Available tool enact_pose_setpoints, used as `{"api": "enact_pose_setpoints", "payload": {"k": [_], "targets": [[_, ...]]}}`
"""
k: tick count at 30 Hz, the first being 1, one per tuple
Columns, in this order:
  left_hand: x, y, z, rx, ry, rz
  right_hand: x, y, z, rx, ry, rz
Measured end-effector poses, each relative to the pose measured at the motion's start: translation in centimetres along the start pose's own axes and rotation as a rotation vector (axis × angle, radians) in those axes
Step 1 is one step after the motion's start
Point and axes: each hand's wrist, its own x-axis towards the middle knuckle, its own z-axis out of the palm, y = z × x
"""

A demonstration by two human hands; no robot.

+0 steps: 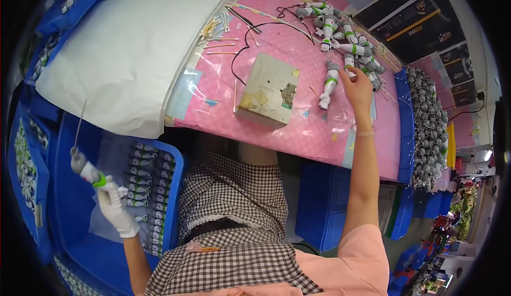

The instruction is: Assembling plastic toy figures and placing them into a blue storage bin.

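Observation:
My left hand (pixel 118 215), in a white glove, is closed round a toy figure (pixel 91 173) with a grey head, white body and green band. A thin rod (pixel 80 125) sticks up from its head. Hand and figure are over a blue bin (pixel 178 189), where similar figures (pixel 139 181) lie in rows. At the table's right, the bare fingers of my right hand (pixel 357 88) pinch a figure (pixel 349 62) at the near edge of a heap of figures (pixel 354 40). A single figure (pixel 330 85) lies just left of that hand.
On the pink table (pixel 213 101) stands a beige metal box (pixel 269 91) with a black cable (pixel 246 43). Cotton swabs (pixel 214 27) lie beside white sheets (pixel 128 56). A rack of grey heads on sticks (pixel 426 131) borders the right side. Blue crates (pixel 322 205) stand below.

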Motion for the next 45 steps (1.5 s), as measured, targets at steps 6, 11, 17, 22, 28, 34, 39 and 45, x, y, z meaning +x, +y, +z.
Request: {"api": "enact_pose_setpoints", "payload": {"k": [6, 11, 17, 22, 28, 34, 39, 45], "targets": [[-5.4, 5.6, 12.8, -0.204, -0.520, -0.285, -4.3, -4.4, -0.1, -0.081, -0.217, -0.228], [-6.9, 5.4, 18.4, -0.246, -0.650, -0.365, -3.4, -6.4, -0.3, -0.223, -0.526, -0.054], [-7.1, 2.8, 17.5, -0.282, -0.680, -0.325, -3.9, -6.4, 1.4, -0.404, -0.364, -0.255], [-7.0, 1.9, 17.4, -0.309, -0.731, -0.332, -5.1, -6.9, 0.9, -0.331, -0.263, -0.384], [-6.8, 1.1, 17.0, -0.306, -0.737, -0.316, -6.1, -6.2, 1.2, -0.229, -0.235, -0.251], [-4.1, 3.0, 10.7, -0.315, -0.390, -0.072, -5.5, -7.4, 1.0, -0.370, -0.412, -0.312], [1.0, -5.0, -5.8, 0.076, 0.293, -0.140, -3.6, -5.2, 0.2, -0.435, -0.508, -0.487], [-4.5, -25.4, -16.9, 0.515, 0.571, -0.820, -1.2, -3.8, 1.5, -0.419, -0.671, -0.541]]}}
